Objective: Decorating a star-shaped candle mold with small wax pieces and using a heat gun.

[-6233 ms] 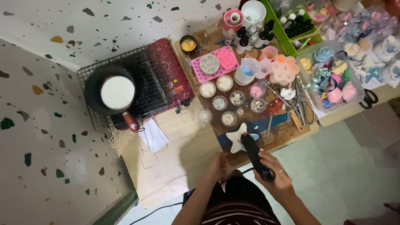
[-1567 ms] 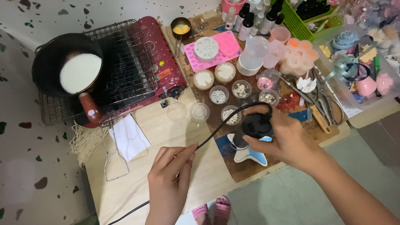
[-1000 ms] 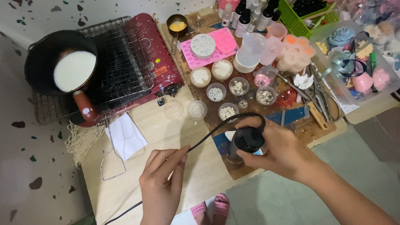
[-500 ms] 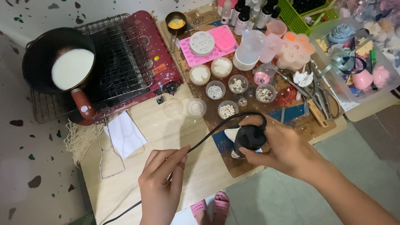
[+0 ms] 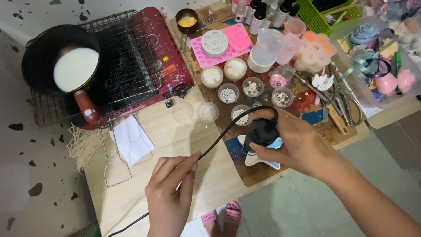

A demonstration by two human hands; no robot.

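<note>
The right hand (image 5: 302, 147) grips a black corded heat tool (image 5: 261, 131) nose-down over the white star-shaped mould (image 5: 262, 159) at the near board edge; the left hand (image 5: 169, 193) pinches its black cord (image 5: 219, 141) aside, likely keeping it clear.

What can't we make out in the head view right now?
- Star-shaped dish: mostly hidden under the black heat tool and right hand; contents unseen.
- Tool nozzle: hidden by its own body.
- Black cord, held by left hand: runs off the bottom edge.
- Small bowls: contents too small to identify.
</note>
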